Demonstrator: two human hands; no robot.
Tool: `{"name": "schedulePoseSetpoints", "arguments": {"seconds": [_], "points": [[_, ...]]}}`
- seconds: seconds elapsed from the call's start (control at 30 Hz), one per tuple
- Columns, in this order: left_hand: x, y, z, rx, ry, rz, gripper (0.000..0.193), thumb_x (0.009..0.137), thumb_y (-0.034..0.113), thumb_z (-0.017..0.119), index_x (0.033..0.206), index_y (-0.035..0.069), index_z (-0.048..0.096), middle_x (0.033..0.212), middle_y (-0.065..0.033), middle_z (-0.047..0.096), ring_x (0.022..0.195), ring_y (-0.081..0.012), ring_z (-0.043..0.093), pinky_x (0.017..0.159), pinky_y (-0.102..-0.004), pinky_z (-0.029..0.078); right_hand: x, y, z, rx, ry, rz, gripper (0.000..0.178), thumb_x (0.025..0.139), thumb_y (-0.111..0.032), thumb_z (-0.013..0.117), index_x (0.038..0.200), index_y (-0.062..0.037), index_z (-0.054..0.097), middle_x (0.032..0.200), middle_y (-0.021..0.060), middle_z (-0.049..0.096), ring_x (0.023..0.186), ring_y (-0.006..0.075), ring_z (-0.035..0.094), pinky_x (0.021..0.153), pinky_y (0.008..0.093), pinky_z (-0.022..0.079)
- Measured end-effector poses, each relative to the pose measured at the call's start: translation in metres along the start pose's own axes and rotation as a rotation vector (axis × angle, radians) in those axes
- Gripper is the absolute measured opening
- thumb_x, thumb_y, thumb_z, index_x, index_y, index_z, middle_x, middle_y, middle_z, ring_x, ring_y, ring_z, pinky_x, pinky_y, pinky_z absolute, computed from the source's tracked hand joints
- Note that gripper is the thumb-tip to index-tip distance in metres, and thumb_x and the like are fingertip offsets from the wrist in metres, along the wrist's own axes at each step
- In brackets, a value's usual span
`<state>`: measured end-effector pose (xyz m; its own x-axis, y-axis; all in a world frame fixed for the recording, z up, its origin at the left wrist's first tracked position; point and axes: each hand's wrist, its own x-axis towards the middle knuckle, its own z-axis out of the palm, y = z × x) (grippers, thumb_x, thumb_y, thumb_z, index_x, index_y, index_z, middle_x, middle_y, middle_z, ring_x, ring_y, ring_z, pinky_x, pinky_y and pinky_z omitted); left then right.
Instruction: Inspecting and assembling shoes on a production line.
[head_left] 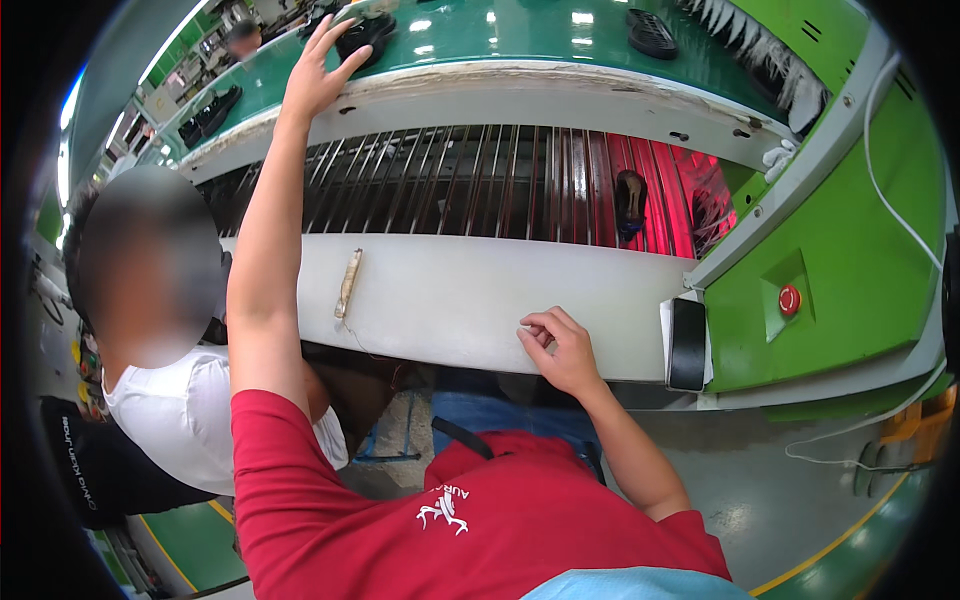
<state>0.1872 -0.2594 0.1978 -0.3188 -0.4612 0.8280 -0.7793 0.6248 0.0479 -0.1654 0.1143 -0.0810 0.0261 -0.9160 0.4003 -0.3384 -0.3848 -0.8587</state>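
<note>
My left hand point(320, 75) is stretched far out to the green conveyor belt, fingers spread and thumb apart. A black shoe point(375, 32) lies right beside it, partly behind the fingers and thumb; whether they touch I cannot tell. Close to my body, my right hand point(562, 350) hovers at the front edge of the white worktop point(450, 285). Its fingers are curled in toward the thumb, and what lies between the tips, if anything, is too small to make out. On the worktop's left part rests a slim tape-wrapped tool point(349, 283).
Beyond the worktop runs a bed of metal rollers point(480, 185), with a dark shoe point(630, 203) under red light. Another black shoe point(652, 34) rides the belt. At right stand a phone point(687, 344) and a green machine with a red button point(789, 300). A co-worker point(190, 410) sits close at left.
</note>
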Motion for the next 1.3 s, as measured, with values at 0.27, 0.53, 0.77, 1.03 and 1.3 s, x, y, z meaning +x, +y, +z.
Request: {"name": "schedulePoseSetpoints", "arguments": {"seconds": [0.27, 0.53, 0.77, 1.03, 1.3], "points": [[-0.116, 0.155, 0.061, -0.125, 0.685, 0.088, 0.019, 0.086, 0.0, 0.075, 0.104, 0.007, 0.073, 0.102, -0.0091, 0.076, 0.097, -0.0339, 0.073, 0.09, -0.0448, 0.057, 0.001, -0.001, 0.001, -0.105, 0.014, 0.018, 0.013, 0.096, -0.007, 0.081, 0.107, -0.0034, 0.077, 0.09, 0.0073, 0.068, 0.069, 0.0152, 0.069, 0.065, 0.0295, 0.056], [-0.26, 0.251, 0.155, -0.671, -0.296, -0.06, 0.024, 0.083, 0.01, 0.082, 0.106, 0.008, 0.075, 0.108, -0.0122, 0.073, 0.109, -0.0349, 0.07, 0.09, -0.0472, 0.06, 0.002, 0.0, -0.002, -0.148, -0.029, 0.022, 0.012, 0.095, -0.005, 0.082, 0.106, -0.0029, 0.077, 0.092, 0.0076, 0.071, 0.072, 0.0152, 0.068, 0.067, 0.0296, 0.056], [-0.267, 0.219, 0.148, -0.577, -0.231, -0.317, 0.006, 0.089, 0.012, 0.079, 0.092, 0.007, 0.077, 0.094, -0.008, 0.076, 0.095, -0.0305, 0.073, 0.082, -0.0432, 0.06, 0.103, -0.042, -0.105, -0.139, 0.3, -0.178, 0.007, 0.101, -0.001, 0.075, 0.107, -0.0019, 0.075, 0.098, 0.004, 0.074, 0.083, 0.0096, 0.067, 0.079, 0.0301, 0.057], [-0.264, 0.215, 0.154, -0.596, -0.246, -0.464, 0.005, 0.092, 0.014, 0.079, 0.092, 0.01, 0.077, 0.086, -0.0037, 0.074, 0.086, -0.0242, 0.073, 0.073, -0.0407, 0.058, 0.335, -0.084, -0.28, -1.056, 0.553, -0.202, 0.041, 0.098, -0.045, 0.078, 0.121, -0.0115, 0.081, 0.12, 0.0124, 0.08, 0.107, 0.0259, 0.076, 0.097, 0.0408, 0.057], [-0.248, 0.233, 0.176, -0.625, -0.267, -0.38, 0.007, 0.091, 0.016, 0.08, 0.09, 0.01, 0.076, 0.082, -0.0037, 0.072, 0.082, -0.0249, 0.072, 0.07, -0.0423, 0.057, 0.375, -0.015, -0.49, -1.4, 0.643, 0.807, 0.095, 0.085, -0.072, 0.075, 0.145, 0.0012, 0.069, 0.158, 0.0279, 0.06, 0.149, 0.0418, 0.057, 0.126, 0.0489, 0.04]]}}
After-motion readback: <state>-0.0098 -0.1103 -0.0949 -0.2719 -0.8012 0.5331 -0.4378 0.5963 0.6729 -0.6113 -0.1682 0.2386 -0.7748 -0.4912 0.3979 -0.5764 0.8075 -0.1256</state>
